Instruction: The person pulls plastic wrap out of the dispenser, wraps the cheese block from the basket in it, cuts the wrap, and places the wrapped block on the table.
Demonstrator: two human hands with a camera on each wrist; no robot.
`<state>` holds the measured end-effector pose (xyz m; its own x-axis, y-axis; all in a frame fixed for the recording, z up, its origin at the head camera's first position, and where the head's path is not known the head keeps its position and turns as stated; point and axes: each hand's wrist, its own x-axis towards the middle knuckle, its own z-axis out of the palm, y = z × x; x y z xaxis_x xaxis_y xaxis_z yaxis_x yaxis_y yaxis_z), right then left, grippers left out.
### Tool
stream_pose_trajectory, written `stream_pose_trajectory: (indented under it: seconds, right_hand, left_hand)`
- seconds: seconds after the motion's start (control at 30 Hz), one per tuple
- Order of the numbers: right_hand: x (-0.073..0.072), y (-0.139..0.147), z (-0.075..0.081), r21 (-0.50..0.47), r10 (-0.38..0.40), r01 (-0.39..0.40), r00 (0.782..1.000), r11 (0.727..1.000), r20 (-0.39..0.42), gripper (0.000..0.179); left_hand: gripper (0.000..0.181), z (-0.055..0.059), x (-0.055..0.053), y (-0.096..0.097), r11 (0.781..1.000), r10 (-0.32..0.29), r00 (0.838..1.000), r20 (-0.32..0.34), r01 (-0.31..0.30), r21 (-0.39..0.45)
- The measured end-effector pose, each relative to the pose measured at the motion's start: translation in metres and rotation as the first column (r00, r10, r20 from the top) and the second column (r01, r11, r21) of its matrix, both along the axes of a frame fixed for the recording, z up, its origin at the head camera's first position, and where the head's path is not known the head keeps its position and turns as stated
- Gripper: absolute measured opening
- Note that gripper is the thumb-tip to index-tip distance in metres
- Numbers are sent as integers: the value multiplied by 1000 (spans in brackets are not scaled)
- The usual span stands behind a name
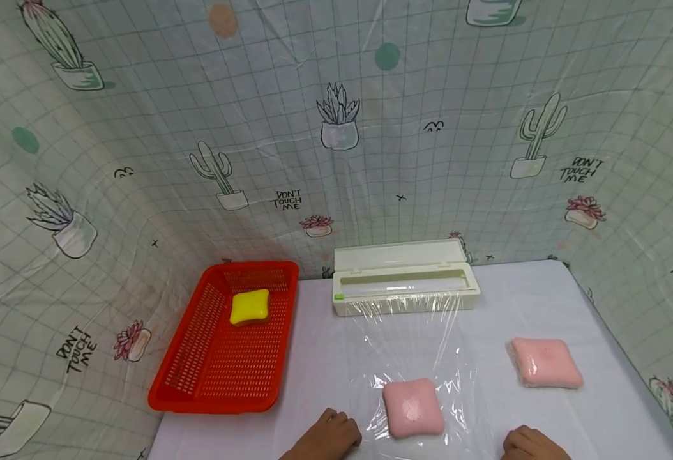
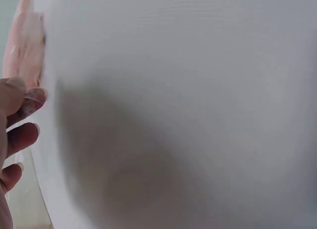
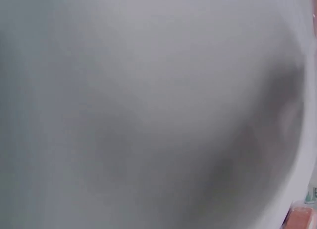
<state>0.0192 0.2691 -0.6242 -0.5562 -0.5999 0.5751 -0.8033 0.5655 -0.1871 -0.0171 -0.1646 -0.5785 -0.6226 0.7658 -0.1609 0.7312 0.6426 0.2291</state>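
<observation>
A sheet of clear cling film [image 1: 457, 351] runs from a white dispenser box [image 1: 405, 303] toward me over the table. On the film lies a pink cushion-shaped block [image 1: 413, 409]. Left of the block, my left hand [image 1: 331, 436] has curled fingers; in the left wrist view its thumb and index finger pinch the film. My right hand [image 1: 532, 445] is at the film's right edge with fingers curled, seemingly gripping it; its fingertips are hidden. The right wrist view shows mostly blurred white cloth and no hand.
A red plastic basket [image 1: 281, 358] stands at the left with a yellow block [image 1: 250, 306] inside. Another pink block [image 1: 546, 363], wrapped in film, lies at the right. Behind the dispenser, whose lid is up, hangs a cactus-print curtain [image 1: 371, 172].
</observation>
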Motion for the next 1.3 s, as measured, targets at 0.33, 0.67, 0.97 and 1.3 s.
stream_pose_trajectory:
  seconds: [0.33, 0.67, 0.97, 1.3]
  right_hand:
    - [-32, 1, 23, -67, -242, 257, 954, 964, 179, 47]
    - [-47, -19, 24, 57, -393, 398, 856, 916, 337, 36]
    - [-51, -27, 30, 289, -489, 394, 683, 872, 543, 21]
    - [-46, -26, 32, 54, -384, 383, 889, 922, 250, 36]
  left_hand:
    - [11, 10, -10, -2, 912, 277, 958, 67, -285, 296]
    - [16, -4, -23, -2, 881, 290, 951, -106, -222, 418]
    - [15, -5, -23, 5, 887, 347, 936, 57, -347, 305]
    - [25, -9, -17, 21, 865, 337, 916, -219, -209, 456]
